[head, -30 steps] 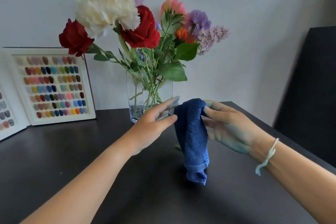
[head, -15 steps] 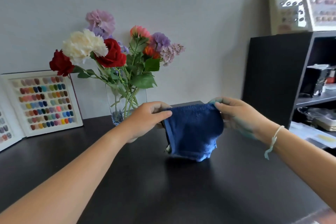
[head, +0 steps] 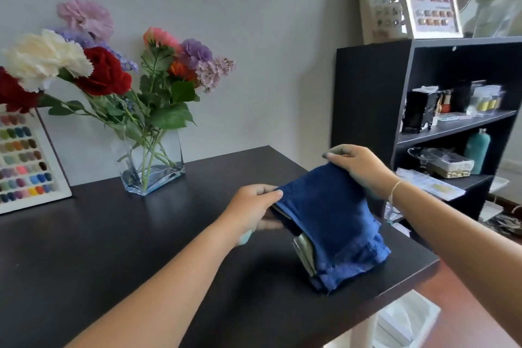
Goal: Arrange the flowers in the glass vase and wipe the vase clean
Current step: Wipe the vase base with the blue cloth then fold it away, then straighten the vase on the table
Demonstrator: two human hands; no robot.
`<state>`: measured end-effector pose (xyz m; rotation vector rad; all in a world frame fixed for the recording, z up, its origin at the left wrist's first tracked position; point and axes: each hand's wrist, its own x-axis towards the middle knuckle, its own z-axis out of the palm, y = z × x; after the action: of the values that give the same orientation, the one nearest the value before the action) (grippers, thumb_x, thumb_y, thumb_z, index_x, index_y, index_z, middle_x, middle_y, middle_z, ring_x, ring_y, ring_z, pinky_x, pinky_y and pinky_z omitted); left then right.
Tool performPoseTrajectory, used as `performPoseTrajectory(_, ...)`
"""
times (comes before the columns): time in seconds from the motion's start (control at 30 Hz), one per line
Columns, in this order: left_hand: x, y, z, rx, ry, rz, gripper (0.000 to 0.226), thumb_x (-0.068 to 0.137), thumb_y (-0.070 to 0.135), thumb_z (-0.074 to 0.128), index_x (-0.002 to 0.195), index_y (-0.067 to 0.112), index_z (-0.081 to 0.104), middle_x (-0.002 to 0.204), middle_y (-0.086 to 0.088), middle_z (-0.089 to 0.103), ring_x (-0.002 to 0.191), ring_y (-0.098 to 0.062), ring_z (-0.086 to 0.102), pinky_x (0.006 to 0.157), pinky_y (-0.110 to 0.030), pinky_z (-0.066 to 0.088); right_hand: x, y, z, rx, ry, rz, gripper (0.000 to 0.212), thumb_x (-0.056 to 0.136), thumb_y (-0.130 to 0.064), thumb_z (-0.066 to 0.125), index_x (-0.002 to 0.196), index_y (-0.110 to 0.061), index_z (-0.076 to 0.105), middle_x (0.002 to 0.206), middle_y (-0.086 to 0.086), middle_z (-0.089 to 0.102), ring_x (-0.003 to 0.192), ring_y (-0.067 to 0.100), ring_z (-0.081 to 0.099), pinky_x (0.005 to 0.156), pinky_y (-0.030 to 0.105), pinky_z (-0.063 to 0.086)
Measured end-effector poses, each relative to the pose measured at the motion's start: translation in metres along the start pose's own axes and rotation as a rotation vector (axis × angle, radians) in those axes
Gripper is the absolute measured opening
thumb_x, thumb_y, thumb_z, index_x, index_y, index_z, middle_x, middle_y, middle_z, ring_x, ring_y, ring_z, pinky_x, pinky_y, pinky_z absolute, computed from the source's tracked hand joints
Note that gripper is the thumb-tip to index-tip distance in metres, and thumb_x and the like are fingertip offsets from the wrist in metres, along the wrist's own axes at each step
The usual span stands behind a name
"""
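The left hand (head: 254,206) is pinching the near-left edge of a dark blue terry towel (head: 330,223), thumb on top and fingers curling under the fold. The right hand (head: 358,167) is gripping the towel's far upper corner from above, fingers closed over the cloth, a thin pale string bracelet (head: 394,192) sitting at the wrist. Between the two hands the towel is hanging as a folded, sloping sheet (its lower hem is bunching on the tabletop), and a pale tag or lining is showing at its near-left edge. It is sitting near the right front corner of the black table (head: 141,248).

Well apart from the hands, toward the back left of the table by the wall, the glass vase (head: 154,167) is standing upright. It is a clear, flat-sided rectangular vase with a thick bluish base, and green stems are crossing inside it. The flowers (head: 107,73) are fanning out above it: red roses, a cream bloom, pink and lilac heads, an orange one, with green leaves. Just left of the vase a white-framed nail colour chart (head: 25,161) is leaning against the wall. To the right a black shelf unit (head: 367,93) is holding small bottles and boxes, with framed nail sample displays (head: 429,3) on top.
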<state>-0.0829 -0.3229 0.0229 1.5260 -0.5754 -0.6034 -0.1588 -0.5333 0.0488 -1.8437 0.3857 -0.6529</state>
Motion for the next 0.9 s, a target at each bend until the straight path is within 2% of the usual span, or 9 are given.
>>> performPoseTrajectory(0.07, 0.010, -0.018, 0.003, 0.097, 0.109, -0.061, 0.011, 0.089, 0.012, 0.054, 0.084, 0.011, 0.064, 0.102, -0.017, 0.065, 0.088, -0.027, 0.066, 0.059, -0.033, 0.057, 0.003, 0.021, 0.009, -0.120, -0.056, 0.054, 0.018, 0.083, -0.017, 0.063, 0.098, -0.006, 0.066, 0.069, 0.002, 0.061, 0.054, 0.006, 0.054, 0.052, 0.018, 0.043)
performPoseTrajectory(0.13, 0.018, -0.031, 0.002, 0.149, 0.170, -0.084, 0.008, 0.087, 0.010, 0.056, 0.082, 0.013, 0.063, 0.108, -0.019, 0.062, 0.097, -0.033, 0.063, 0.063, -0.036, 0.058, 0.005, 0.035, 0.015, -0.186, -0.123, 0.107, 0.022, 0.083, -0.013, 0.063, 0.105, -0.009, 0.063, 0.062, -0.001, 0.053, 0.034, -0.001, 0.043, 0.038, 0.012, 0.034)
performPoseTrajectory(0.17, 0.021, -0.033, 0.001, 0.157, 0.189, -0.080, 0.007, 0.085, 0.009, 0.058, 0.082, 0.013, 0.062, 0.108, -0.017, 0.061, 0.098, -0.032, 0.063, 0.063, -0.036, 0.058, 0.007, 0.040, 0.017, -0.197, -0.146, 0.129, 0.026, 0.083, -0.010, 0.063, 0.109, -0.010, 0.061, 0.063, 0.000, 0.052, 0.034, 0.000, 0.042, 0.037, 0.012, 0.033)
performPoseTrajectory(0.27, 0.028, -0.034, -0.002, 0.212, 0.226, -0.048, 0.007, 0.083, 0.010, 0.061, 0.081, 0.016, 0.062, 0.103, -0.011, 0.060, 0.092, -0.027, 0.063, 0.054, -0.028, 0.057, 0.014, 0.048, 0.019, -0.267, -0.158, 0.146, 0.034, 0.082, -0.003, 0.061, 0.115, -0.011, 0.058, 0.073, 0.004, 0.056, 0.050, 0.008, 0.045, 0.044, 0.017, 0.036)
performPoseTrajectory(0.37, 0.033, -0.036, -0.003, 0.264, 0.241, -0.015, 0.008, 0.082, 0.011, 0.061, 0.078, 0.018, 0.063, 0.099, -0.008, 0.062, 0.087, -0.023, 0.064, 0.052, -0.025, 0.055, 0.017, 0.052, 0.021, -0.268, -0.084, 0.126, 0.033, 0.081, 0.000, 0.059, 0.113, -0.010, 0.060, 0.067, 0.002, 0.055, 0.054, 0.011, 0.047, 0.047, 0.015, 0.042)
performPoseTrajectory(0.5, 0.038, -0.041, -0.004, 0.332, 0.278, 0.033, 0.009, 0.080, 0.015, 0.063, 0.073, 0.019, 0.064, 0.088, 0.000, 0.062, 0.078, -0.013, 0.061, 0.046, -0.018, 0.051, 0.015, 0.059, 0.027, -0.390, -0.050, 0.070, 0.032, 0.082, -0.003, 0.057, 0.113, -0.012, 0.062, 0.091, 0.009, 0.063, 0.083, 0.019, 0.057, 0.075, 0.025, 0.045)
performPoseTrajectory(0.6, 0.038, -0.041, -0.008, 0.404, 0.278, 0.067, 0.010, 0.079, 0.017, 0.065, 0.070, 0.021, 0.064, 0.085, 0.005, 0.061, 0.072, -0.008, 0.059, 0.043, -0.013, 0.046, 0.014, 0.059, 0.033, -0.464, -0.044, 0.004, 0.029, 0.082, -0.006, 0.057, 0.110, -0.014, 0.062, 0.091, 0.004, 0.061, 0.087, 0.018, 0.056, 0.078, 0.025, 0.041)
performPoseTrajectory(0.77, 0.034, -0.041, -0.032, 0.426, 0.314, 0.082, 0.001, 0.081, 0.018, 0.064, 0.080, 0.019, 0.064, 0.087, 0.003, 0.060, 0.066, -0.010, 0.058, 0.046, -0.017, 0.049, 0.014, 0.049, 0.046, -0.497, 0.017, -0.101, 0.023, 0.084, -0.010, 0.057, 0.105, -0.016, 0.065, 0.102, 0.004, 0.063, 0.096, 0.019, 0.056, 0.089, 0.030, 0.045)
performPoseTrajectory(0.9, 0.028, -0.042, -0.062, 0.457, 0.378, 0.107, 0.004, 0.082, 0.017, 0.063, 0.086, 0.017, 0.065, 0.080, 0.006, 0.059, 0.065, -0.011, 0.057, 0.044, -0.016, 0.049, 0.018, 0.035, 0.065, -0.455, -0.020, -0.149, 0.020, 0.084, -0.011, 0.057, 0.102, -0.016, 0.066, 0.100, 0.004, 0.064, 0.089, 0.013, 0.055, 0.080, 0.023, 0.042)
